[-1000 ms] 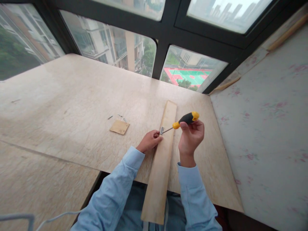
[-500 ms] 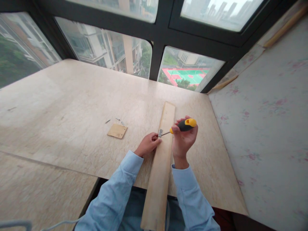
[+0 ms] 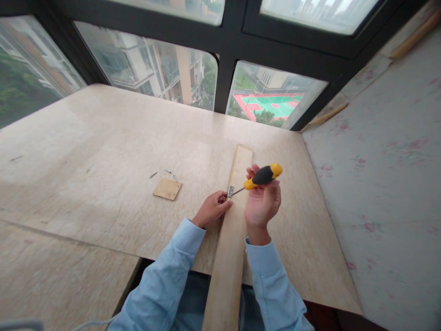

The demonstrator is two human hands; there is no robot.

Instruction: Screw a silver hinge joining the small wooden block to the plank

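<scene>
A long wooden board [image 3: 227, 248] lies on the pale tabletop, its near end reaching over the edge toward my lap. On its left edge sits a small metal hinge [image 3: 230, 191]. The fingers of my left hand [image 3: 212, 208] are closed at the hinge's lower end, with the thumb on the board. My right hand [image 3: 262, 202] holds a yellow-and-black screwdriver [image 3: 264, 176] by its handle. The shaft slants down to the left, and its tip meets the hinge's lower part. A screw under the tip is too small to make out.
Left of the board lies a small wooden plate [image 3: 167, 189] with two holes. Several small screws or metal bits [image 3: 168, 172] are just behind it. Dark-framed windows [image 3: 225, 87] border the back, and a papered wall [image 3: 375, 184] stands at right. A pale cable [image 3: 93, 323] shows at lower left.
My right hand has shifted slightly left and changed its grip around the screwdriver handle, which has turned. My left hand stays at the hinge. The camera view has shifted a little.
</scene>
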